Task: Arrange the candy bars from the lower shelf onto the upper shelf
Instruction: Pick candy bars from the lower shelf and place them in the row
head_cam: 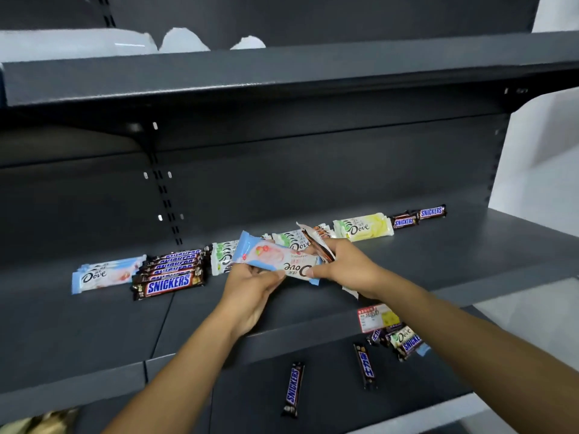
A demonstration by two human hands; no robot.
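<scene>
The left hand [250,286] and right hand [341,267] both pinch a pale-blue Dove bar [275,256] just above the upper shelf [94,324]. The right hand also clutches what seem to be further wrappers [319,245], mostly hidden. The bar's long axis runs left-right, logo upside down.

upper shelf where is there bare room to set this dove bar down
Bare: the upper shelf left of the lying blue Dove bar, the front strip before the Snickers stack, and right of the Snickers pair. Crowded: the back row between them, where left hand and right hand grip another Dove bar.
</scene>
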